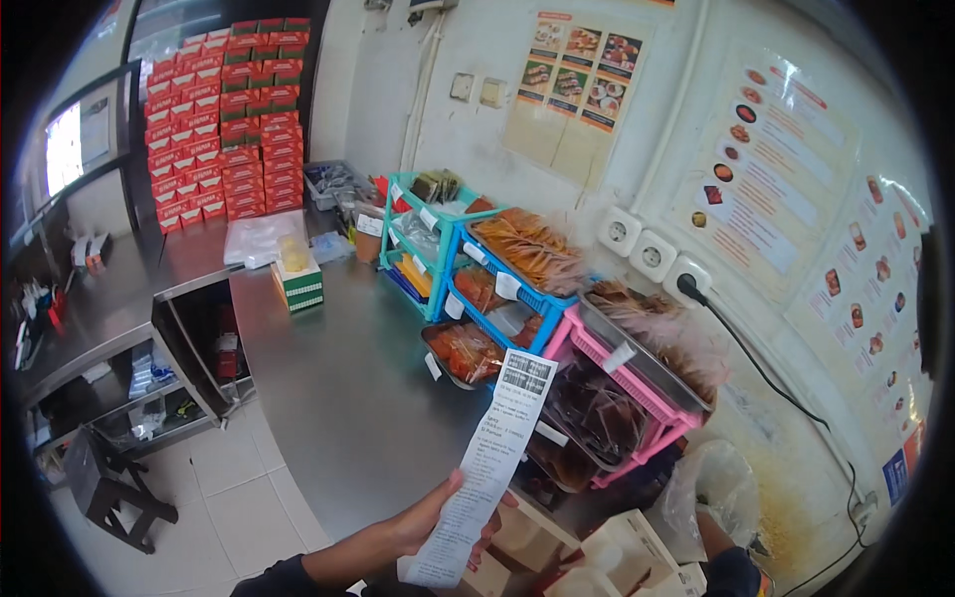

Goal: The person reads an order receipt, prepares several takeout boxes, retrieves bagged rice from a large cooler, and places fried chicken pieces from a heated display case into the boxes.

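A long printed paper receipt [489, 470] slants upward in my left hand [424, 519], with the thumb along its near edge and the fingers behind it. It bears printed writing. Over at the lower right, my right hand [706, 520] reaches into a clear plastic bag [727, 477]; its fingers are hidden there, so I cannot tell what they hold. Several open cardboard food boxes [619, 548] sit between my hands, partly covered by the receipt. Just beyond it, a pink rack [653, 448] carries metal trays of dark packets [597, 403].
A blue rack [548, 298] and a teal rack [446, 257] of packets line the wall along the steel counter [336, 388]. Stacked red boxes [224, 127] rise at the back. A black cable [776, 388] hangs from a wall socket. A dark stool [112, 477] stands at left.
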A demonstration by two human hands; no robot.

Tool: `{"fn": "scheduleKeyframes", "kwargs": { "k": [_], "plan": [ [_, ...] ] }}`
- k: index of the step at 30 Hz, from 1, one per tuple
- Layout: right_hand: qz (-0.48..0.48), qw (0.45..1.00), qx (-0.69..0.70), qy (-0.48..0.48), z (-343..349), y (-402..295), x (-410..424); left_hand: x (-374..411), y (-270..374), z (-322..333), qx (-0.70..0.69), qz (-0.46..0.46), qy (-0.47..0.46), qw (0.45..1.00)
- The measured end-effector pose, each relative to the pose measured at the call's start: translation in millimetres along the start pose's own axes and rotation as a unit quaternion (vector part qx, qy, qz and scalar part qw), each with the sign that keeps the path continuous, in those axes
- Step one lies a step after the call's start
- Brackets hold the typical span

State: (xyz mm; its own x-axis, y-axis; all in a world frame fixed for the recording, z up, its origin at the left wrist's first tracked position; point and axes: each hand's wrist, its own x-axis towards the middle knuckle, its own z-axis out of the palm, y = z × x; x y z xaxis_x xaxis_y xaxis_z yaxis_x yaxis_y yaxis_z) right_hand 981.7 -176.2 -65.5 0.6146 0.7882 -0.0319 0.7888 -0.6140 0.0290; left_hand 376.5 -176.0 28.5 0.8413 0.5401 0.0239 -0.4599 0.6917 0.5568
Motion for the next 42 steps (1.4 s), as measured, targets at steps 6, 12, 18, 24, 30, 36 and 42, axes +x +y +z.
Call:
{"fn": "scheduleKeyframes", "kwargs": {
  "k": [6, 12, 18, 24, 30, 36, 42],
  "plan": [
    [0.033, 0.999, -0.001, -0.010, 15.3, -7.4, -6.5, 5.5, 58.0, -28.9, 0.065, 0.003, 0.114, 0.991],
    [0.050, 0.999, -0.001, -0.011, 12.5, -11.3, -7.8, 105.8, 153.2, -86.8, 0.326, 0.288, 0.224, 0.872],
    [0.069, 0.998, 0.001, -0.012, 22.5, 5.6, -10.9, 231.7, 290.0, -148.8, 0.582, 0.512, 0.345, 0.528],
    [0.038, 0.999, -0.017, 0.004, 47.0, 47.3, -6.5, 285.4, 356.3, -176.5, 0.712, 0.376, 0.399, 0.438],
    [-0.217, 0.949, -0.228, -0.007, -42.1, 16.2, -20.3, 284.9, 375.6, -171.6, 0.760, 0.342, 0.418, 0.362],
    [-0.033, 0.810, 0.579, 0.082, -47.5, 29.5, -28.2, 249.7, 405.2, -129.8, 0.614, 0.482, 0.401, 0.478],
    [-0.022, 0.868, 0.431, 0.246, -101.1, 18.6, -93.2, 191.5, 314.4, -68.4, 0.570, 0.438, 0.251, 0.648]
  ]
}}
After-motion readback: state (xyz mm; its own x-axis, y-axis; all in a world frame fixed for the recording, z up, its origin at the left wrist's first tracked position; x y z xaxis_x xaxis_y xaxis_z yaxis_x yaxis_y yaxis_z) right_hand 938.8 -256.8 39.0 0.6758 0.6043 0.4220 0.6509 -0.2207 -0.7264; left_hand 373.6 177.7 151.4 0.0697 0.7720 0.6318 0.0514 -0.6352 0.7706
